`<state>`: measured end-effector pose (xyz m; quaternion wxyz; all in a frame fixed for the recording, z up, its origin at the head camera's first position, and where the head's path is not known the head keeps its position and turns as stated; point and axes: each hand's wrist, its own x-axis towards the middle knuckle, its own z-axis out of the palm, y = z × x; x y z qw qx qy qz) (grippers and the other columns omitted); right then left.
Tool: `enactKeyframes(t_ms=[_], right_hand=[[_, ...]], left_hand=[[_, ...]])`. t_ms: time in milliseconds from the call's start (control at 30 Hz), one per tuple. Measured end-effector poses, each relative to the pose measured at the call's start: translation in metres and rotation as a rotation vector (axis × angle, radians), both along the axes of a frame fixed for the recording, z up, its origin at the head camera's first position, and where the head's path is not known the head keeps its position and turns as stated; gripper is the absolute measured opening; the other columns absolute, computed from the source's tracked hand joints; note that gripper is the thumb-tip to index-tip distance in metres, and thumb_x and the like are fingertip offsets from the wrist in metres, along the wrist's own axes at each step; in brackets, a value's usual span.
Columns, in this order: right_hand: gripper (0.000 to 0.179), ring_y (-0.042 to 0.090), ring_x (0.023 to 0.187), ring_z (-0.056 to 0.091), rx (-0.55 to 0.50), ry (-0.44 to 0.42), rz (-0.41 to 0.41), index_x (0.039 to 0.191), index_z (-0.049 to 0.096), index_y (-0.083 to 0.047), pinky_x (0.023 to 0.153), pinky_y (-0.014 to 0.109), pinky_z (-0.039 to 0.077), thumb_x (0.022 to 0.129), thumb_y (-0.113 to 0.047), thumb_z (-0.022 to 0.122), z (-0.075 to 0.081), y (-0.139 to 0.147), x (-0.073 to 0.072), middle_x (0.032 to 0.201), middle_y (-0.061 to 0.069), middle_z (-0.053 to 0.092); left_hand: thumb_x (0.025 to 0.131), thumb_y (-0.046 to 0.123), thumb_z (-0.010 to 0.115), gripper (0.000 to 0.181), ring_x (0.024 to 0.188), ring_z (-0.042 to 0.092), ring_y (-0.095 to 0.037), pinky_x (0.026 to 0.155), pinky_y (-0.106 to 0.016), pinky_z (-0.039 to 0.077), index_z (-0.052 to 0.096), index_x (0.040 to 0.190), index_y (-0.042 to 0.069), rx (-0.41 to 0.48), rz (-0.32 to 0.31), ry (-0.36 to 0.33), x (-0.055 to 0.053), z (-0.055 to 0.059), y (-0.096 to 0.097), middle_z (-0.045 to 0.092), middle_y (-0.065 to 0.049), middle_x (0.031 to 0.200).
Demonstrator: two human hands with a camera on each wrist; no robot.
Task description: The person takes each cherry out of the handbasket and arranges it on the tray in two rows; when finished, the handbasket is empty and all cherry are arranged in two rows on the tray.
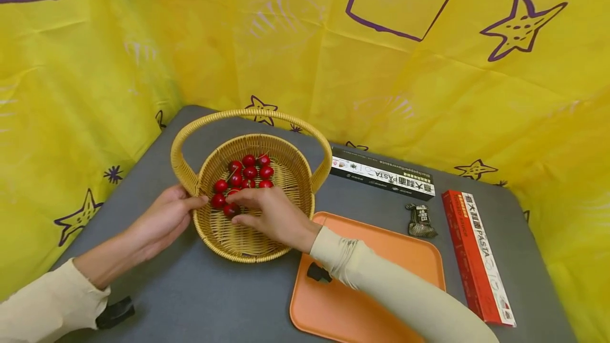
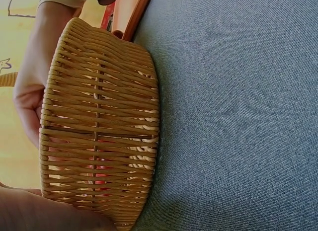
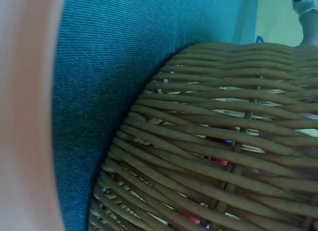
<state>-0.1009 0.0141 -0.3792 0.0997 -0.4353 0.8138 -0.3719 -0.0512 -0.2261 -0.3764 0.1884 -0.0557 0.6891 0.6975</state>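
At the left, we see the left hand [image 1: 169,217] pinching the rim of the wicker basket [image 1: 254,259], its thumb on top. Inside this basket lie the red cherries [image 1: 250,172]. The right hand [image 1: 278,216] reaches over them, thumb and forefinger narrow around one dark cherry [image 1: 231,211]; whether they grip it, we cannot tell. Further right is an orange tray [image 1: 348,311].

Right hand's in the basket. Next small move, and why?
I'd gently close the right hand's grip on the dark cherry. Its thumb and fingertips are right by that cherry, though a firm pinch isn't clear. The left hand's grip is on the rim of the basket, which should steady it.
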Motion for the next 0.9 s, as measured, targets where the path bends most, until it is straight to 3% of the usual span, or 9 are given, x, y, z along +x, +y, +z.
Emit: enactKeyframes(t_ms=[100,467,600,767,900], right_hand=[[0.037,0.004,0.115,0.070,0.030,0.035,0.001,0.129,0.074,-0.011,0.095,0.011,0.049,0.095,-0.020,0.082,-0.001,-0.004,-0.004,0.124,-0.001,0.076],[0.032,0.002,0.107,0.069,0.117,0.064,-0.022,0.128,0.074,-0.011,0.092,0.010,0.049,0.097,-0.017,0.079,-0.008,-0.010,-0.004,0.119,-0.003,0.077],[0.031,0.000,0.097,0.067,0.143,0.086,-0.011,0.128,0.074,-0.011,0.086,0.009,0.048,0.098,-0.018,0.079,-0.010,-0.010,-0.004,0.118,-0.004,0.076],[0.029,-0.004,0.092,0.064,0.139,0.097,-0.020,0.125,0.075,-0.012,0.083,0.009,0.048,0.098,-0.019,0.079,-0.012,-0.011,-0.006,0.116,-0.006,0.076],[0.027,-0.006,0.086,0.061,0.140,0.102,-0.016,0.124,0.075,-0.014,0.080,0.008,0.048,0.098,-0.019,0.079,-0.013,-0.014,-0.007,0.114,-0.008,0.076]], left_hand=[[0.112,0.008,0.043,0.060,0.155,0.018,-0.032,0.122,-0.037,0.031,0.014,0.161,-0.010,-0.002,0.002,-0.005,-0.001,0.000,-0.001,0.021,-0.022,0.166],[0.112,0.008,0.044,0.058,0.151,0.023,-0.028,0.107,-0.020,0.039,0.016,0.160,-0.010,0.012,0.001,-0.001,-0.001,-0.003,0.000,0.024,-0.021,0.164],[0.112,0.008,0.043,0.058,0.151,0.023,-0.028,0.109,-0.022,0.039,0.016,0.160,-0.010,0.006,-0.003,-0.008,0.000,-0.002,0.001,0.024,-0.021,0.164],[0.112,0.009,0.044,0.061,0.154,0.017,-0.030,0.124,-0.039,0.029,0.013,0.162,-0.007,0.013,-0.015,-0.011,-0.001,-0.001,0.001,0.020,-0.020,0.166],[0.112,0.009,0.044,0.061,0.153,0.020,-0.029,0.119,-0.031,0.035,0.013,0.162,-0.008,0.010,-0.011,-0.008,-0.001,-0.003,-0.001,0.021,-0.021,0.166]])
